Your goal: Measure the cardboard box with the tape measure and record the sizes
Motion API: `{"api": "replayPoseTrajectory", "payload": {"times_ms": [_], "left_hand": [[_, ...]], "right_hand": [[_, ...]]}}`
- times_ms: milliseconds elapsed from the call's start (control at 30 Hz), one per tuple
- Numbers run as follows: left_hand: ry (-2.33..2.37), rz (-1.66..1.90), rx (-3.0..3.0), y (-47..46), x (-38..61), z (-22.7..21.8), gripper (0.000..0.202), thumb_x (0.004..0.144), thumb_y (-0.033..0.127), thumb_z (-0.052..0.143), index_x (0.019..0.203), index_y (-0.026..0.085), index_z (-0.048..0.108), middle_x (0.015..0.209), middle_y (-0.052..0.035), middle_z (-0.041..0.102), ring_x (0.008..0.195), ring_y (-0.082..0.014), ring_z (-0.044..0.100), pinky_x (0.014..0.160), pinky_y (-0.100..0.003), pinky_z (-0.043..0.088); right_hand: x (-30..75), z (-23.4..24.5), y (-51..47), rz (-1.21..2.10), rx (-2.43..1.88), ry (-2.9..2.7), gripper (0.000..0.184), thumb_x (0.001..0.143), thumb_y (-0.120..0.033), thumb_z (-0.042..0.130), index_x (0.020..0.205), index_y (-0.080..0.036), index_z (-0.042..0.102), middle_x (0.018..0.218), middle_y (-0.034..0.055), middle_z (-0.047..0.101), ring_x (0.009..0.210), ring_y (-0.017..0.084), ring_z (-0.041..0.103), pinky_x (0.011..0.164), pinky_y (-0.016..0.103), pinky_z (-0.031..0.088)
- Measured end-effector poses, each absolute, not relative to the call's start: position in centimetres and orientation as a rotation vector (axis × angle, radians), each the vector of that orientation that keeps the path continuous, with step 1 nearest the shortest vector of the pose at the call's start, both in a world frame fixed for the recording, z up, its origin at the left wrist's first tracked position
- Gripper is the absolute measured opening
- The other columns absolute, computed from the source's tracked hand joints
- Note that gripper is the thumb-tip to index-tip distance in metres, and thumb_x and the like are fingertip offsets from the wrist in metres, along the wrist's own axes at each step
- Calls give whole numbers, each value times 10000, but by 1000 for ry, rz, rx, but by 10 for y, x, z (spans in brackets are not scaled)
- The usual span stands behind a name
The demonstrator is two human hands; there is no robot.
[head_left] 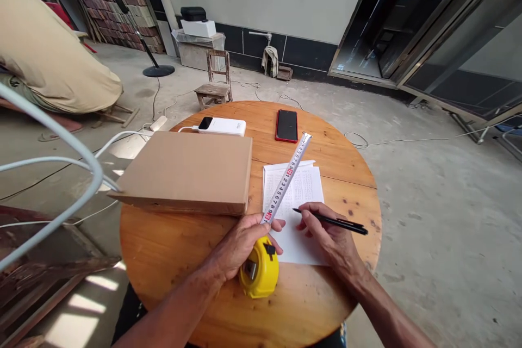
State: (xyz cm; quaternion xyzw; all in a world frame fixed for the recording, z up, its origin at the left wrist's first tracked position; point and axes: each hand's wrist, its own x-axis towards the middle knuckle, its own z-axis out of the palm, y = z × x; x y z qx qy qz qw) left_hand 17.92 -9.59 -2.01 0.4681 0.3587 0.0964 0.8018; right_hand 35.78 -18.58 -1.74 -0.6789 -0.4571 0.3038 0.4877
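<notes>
My left hand grips the extended blade of a yellow tape measure, close to where the blade leaves the case. The silver blade slants up and away over the paper, its free end past the sheet's far edge. In my right hand is a black pen, its tip pointing left just above or on the paper. The white paper lies under both hands, with rows of small writing or print on its upper part that I cannot read.
A closed cardboard box sits on the round wooden table, left of the paper. Behind it lies a white power bank with a cable. A red-edged phone rests farther back. Beyond the table stands a small wooden chair; thick white cables curve at left.
</notes>
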Motion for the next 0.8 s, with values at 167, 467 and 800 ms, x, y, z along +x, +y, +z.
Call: {"api": "replayPoseTrajectory", "payload": {"times_ms": [167,467,800], "left_hand": [[777,224,998,-96,180,-17,204,825,328,487,890,161,585,718,-81,710,586,-138,594,564,-225,410],[814,230,980,-98,181,-15,231,774,347,524,880,155,598,703,-63,690,558,-147,597,548,-237,416],[836,203,966,-97,181,-14,255,775,339,507,927,162,610,681,-63,702,541,-137,565,541,-232,403]], "right_hand": [[352,-30,-176,747,-1682,-1068,186,885,-350,497,806,-189,547,561,-38,502,487,101,458,469,218,382],[344,-38,-175,555,-1756,-1162,179,865,-307,492,777,-177,579,649,-9,533,579,118,458,533,230,383],[341,-30,-171,467,-1803,-1261,190,849,-301,494,755,-170,593,618,-4,547,542,118,454,506,230,373]]}}
